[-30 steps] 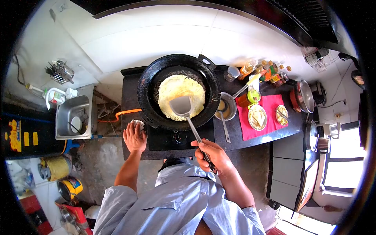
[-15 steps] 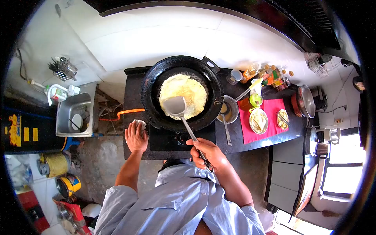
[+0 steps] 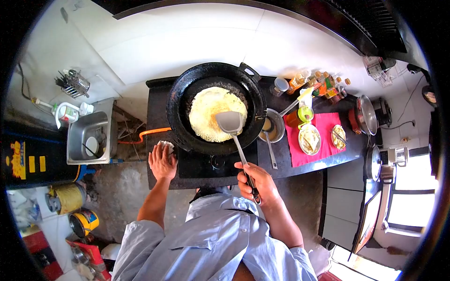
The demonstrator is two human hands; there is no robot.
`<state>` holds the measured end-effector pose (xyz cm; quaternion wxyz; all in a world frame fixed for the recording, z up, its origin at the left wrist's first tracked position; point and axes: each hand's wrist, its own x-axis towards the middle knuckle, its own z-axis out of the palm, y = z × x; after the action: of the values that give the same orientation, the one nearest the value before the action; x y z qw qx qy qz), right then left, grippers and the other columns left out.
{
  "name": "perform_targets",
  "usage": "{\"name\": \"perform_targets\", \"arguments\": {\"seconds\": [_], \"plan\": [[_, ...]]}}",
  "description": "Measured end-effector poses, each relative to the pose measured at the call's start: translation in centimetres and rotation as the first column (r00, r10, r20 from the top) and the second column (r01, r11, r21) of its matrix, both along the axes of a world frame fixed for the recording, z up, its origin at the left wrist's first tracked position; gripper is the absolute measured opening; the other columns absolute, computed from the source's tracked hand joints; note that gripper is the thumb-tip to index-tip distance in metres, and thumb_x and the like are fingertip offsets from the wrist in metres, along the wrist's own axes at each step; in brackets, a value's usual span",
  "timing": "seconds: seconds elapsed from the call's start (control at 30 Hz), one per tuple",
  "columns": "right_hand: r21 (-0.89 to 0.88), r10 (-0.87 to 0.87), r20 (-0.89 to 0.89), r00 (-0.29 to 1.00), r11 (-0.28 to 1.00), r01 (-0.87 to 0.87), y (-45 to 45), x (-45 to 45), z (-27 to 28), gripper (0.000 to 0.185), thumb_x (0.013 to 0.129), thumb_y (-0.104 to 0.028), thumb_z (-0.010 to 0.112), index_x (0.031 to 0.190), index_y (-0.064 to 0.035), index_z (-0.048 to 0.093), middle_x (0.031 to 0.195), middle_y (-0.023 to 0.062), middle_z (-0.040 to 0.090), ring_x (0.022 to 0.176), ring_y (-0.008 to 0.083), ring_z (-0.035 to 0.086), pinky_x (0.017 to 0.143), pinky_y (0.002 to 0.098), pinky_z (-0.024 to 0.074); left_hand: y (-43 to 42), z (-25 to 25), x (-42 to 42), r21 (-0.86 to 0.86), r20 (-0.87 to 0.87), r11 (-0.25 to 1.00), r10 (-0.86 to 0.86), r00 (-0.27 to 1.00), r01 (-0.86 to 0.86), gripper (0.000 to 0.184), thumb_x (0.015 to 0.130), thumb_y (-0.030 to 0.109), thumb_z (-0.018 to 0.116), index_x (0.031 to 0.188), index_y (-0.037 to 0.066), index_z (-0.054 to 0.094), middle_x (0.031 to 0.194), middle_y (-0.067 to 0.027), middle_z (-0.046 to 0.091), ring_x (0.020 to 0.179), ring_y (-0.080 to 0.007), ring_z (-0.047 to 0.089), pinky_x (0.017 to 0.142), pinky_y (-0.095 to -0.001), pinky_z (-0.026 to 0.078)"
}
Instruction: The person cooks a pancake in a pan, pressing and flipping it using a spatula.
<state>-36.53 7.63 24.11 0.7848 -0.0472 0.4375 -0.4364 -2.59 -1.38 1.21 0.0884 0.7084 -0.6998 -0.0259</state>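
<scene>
A round, pale yellow pancake [image 3: 206, 105] with a lightly browned patch lies flat in a large black wok [image 3: 180, 93]. My right hand [image 3: 258, 182] is wrapped around the black handle of a metal spatula [image 3: 229, 122], whose wide blade is over the right part of the pancake. At the counter's left front, my left hand [image 3: 162, 161] is closed over a crumpled whitish cloth [image 3: 166, 147], pressed down beside the wok. Right of the wok stands a metal pot [image 3: 278, 124] of batter-like liquid, with a ladle [image 3: 271, 152] leaning in it.
On a red cloth [image 3: 297, 157] sit a bowl of pale food [image 3: 309, 139], a second small dish [image 3: 338, 136] and a green-lidded jar [image 3: 305, 114]. Several seasoning bottles [image 3: 323, 84] line the wall. A sink [image 3: 89, 160] is at left; an orange hose [image 3: 150, 133] runs to the stove.
The spatula blade has shifted right across the pancake, from its lower left part toward its right side. My right hand moved slightly right with it. My left hand stays on the cloth.
</scene>
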Motion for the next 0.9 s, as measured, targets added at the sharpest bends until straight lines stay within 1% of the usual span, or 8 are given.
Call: {"name": "perform_targets", "arguments": {"seconds": [0.2,0.3,0.4,0.5,0.63,0.9], "plan": [[0.007,-0.002,0.01,1.0,1.0,0.002,0.9,0.7,0.6,0.031,0.111,-0.029,0.052,0.131,-0.005,0.057,0.081,0.0047,0.056,0.056,0.0136,0.05,0.043,0.0294,0.0385,-0.1,0.2,-0.2,0.009,0.011,1.0,0.008,1.0,-0.008,0.052,0.102,0.038,0.056,0.151,0.02,0.056,0.164,-0.0063,0.044,0.155,-0.0259,0.034,0.129,-0.0478,0.021],[-0.027,0.003,-0.035,0.999,1.0,-0.004,1.1,0.9,0.9,0.031,0.111,-0.029,0.052,0.131,-0.0051,0.057,0.081,0.0046,0.056,0.055,0.0137,0.05,0.043,0.0295,0.039,-0.1,0.1,-0.1,0.006,0.015,1.0,0.006,1.0,-0.006,0.052,0.102,0.038,0.056,0.151,0.02,0.056,0.164,-0.0064,0.044,0.155,-0.0264,0.034,0.129,-0.0479,0.021],[-0.008,0.018,-0.074,0.997,1.0,-0.019,1.3,1.3,1.3,0.03,0.112,-0.029,0.052,0.13,-0.0051,0.057,0.081,0.0045,0.056,0.055,0.0137,0.05,0.043,0.0298,0.0394,-0.1,0.1,-0.1,0.013,0.018,1.0,0.007,1.0,-0.008,0.053,0.101,0.038,0.057,0.151,0.02,0.055,0.164,-0.0065,0.044,0.155,-0.0268,0.035,0.129,-0.048,0.021],[-0.033,0.062,-0.043,0.997,0.997,-0.063,1.5,1.4,1.0,0.03,0.112,-0.028,0.051,0.13,-0.0052,0.057,0.08,0.0045,0.055,0.054,0.0136,0.05,0.043,0.0301,0.0397,-0.2,0.4,-0.2,0.011,0.013,1.0,0.006,1.0,-0.006,0.054,0.101,0.038,0.057,0.151,0.02,0.055,0.163,-0.0065,0.045,0.155,-0.0269,0.035,0.129,-0.048,0.021],[-0.015,0.086,-0.056,0.995,0.996,-0.087,1.9,1.9,1.1,0.028,0.112,-0.028,0.052,0.13,-0.0063,0.058,0.08,0.0042,0.055,0.054,0.0135,0.049,0.042,0.03,0.0393,-0.1,0.3,-0.2,0.011,0.015,1.0,0.005,1.0,-0.005,0.053,0.101,0.037,0.058,0.151,0.02,0.055,0.163,-0.0064,0.045,0.155,-0.0267,0.035,0.129,-0.048,0.021],[-0.028,0.043,-0.084,0.996,0.999,-0.045,2.2,2.1,1.3,0.028,0.112,-0.028,0.053,0.129,-0.0062,0.058,0.079,0.004,0.055,0.053,0.0131,0.051,0.042,0.0301,0.0394,-0.2,0.8,-0.3,0.034,0.0,0.999,0.004,1.0,-0.004,0.052,0.101,0.037,0.058,0.15,0.02,0.055,0.164,-0.0062,0.043,0.156,-0.0262,0.033,0.129,-0.0479,0.02]]}}
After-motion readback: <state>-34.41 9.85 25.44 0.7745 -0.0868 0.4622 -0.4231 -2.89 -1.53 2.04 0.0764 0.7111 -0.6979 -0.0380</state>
